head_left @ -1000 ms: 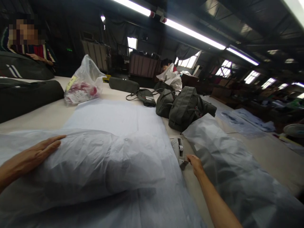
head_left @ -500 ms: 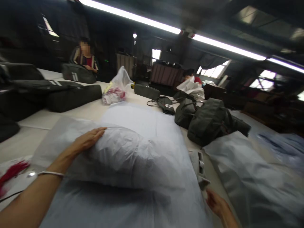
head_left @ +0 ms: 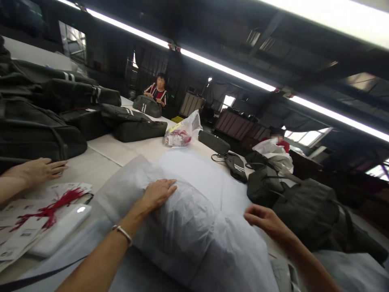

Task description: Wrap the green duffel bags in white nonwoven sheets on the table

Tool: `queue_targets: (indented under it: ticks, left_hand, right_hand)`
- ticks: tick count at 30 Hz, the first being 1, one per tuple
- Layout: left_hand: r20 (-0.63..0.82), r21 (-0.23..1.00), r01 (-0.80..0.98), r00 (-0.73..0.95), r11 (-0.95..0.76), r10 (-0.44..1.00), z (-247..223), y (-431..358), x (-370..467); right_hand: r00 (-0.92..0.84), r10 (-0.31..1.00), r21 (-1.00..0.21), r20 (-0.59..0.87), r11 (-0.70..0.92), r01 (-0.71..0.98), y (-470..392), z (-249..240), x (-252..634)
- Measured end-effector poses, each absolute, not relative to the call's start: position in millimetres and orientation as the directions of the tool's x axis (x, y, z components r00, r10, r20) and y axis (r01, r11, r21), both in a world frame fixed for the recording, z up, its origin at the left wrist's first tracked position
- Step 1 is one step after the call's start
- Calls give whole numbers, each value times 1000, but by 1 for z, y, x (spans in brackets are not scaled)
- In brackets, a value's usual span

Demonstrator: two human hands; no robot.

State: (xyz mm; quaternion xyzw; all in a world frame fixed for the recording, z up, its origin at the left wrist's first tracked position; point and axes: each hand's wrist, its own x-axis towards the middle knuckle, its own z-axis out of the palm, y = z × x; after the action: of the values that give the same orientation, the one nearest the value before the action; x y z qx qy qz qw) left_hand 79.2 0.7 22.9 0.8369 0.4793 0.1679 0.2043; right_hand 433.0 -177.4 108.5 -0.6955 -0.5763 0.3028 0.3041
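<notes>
A bulky item wrapped in a translucent white bag (head_left: 194,227) lies across the table in front of me. My left hand (head_left: 159,195) rests flat on top of this bag, its fingers stretched out. Over the bag's right side is my right hand (head_left: 261,217), with its fingers curled together; whatever may be between them is too small to make out. Under the bag, white sheeting (head_left: 194,170) covers part of the table.
Another person's hand (head_left: 45,172) reaches in at the left, near dark bags (head_left: 36,129). Tags with red strings (head_left: 51,213) and a white device (head_left: 62,231) lie below. More dark bags (head_left: 310,207) stand right. Two people (head_left: 158,91) sit farther back.
The view has shifted left, bringing another person's hand into sight. My right hand has risen from the table's right edge to the wrapped item. My left hand stays on the bag.
</notes>
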Motion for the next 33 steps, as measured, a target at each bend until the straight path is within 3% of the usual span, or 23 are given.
queue_targets:
  ticks: [4, 8, 13, 16, 21, 24, 26, 29, 31, 33]
  left_hand:
    - [107, 496, 742, 463, -451, 880, 19, 0, 80]
    - [163, 463, 753, 446, -467, 880, 14, -2, 81]
    - [162, 456, 768, 425, -449, 891, 11, -5, 81]
    - [159, 460, 771, 416, -440, 895, 9, -7, 81]
    - [103, 451, 793, 409, -409, 907, 11, -7, 83]
    - [76, 442, 806, 403, -393, 912, 14, -7, 83]
    - [70, 434, 810, 407, -395, 911, 17, -7, 84]
    - [67, 418, 816, 412, -401, 909, 20, -7, 84]
    - [71, 415, 818, 408, -399, 910, 21, -7, 84]
    - [83, 418, 813, 410, -405, 908, 20, -8, 84]
  right_hand:
    - [-311, 901, -817, -303, -77, 572, -71, 137, 322]
    - [-499, 735, -751, -458, -19, 661, 17, 118, 277]
    - [-443, 619, -544, -648, 31, 839, 88, 77, 275]
    - [-404, 608, -460, -684, 70, 885, 102, 60, 275]
    - [-447, 603, -531, -661, 45, 846, 108, 45, 294]
    - [-351, 775, -572, -525, -16, 820, 105, 47, 316]
    - [-294, 869, -718, -398, -96, 690, 91, 55, 324]
    - [-385, 865, -940, -321, -240, 244, 51, 73, 320]
    - [-510, 812, -939, -284, -344, -24, 21, 82, 309]
    - [-592, 764, -889, -255, -426, -166, -3, 85, 298]
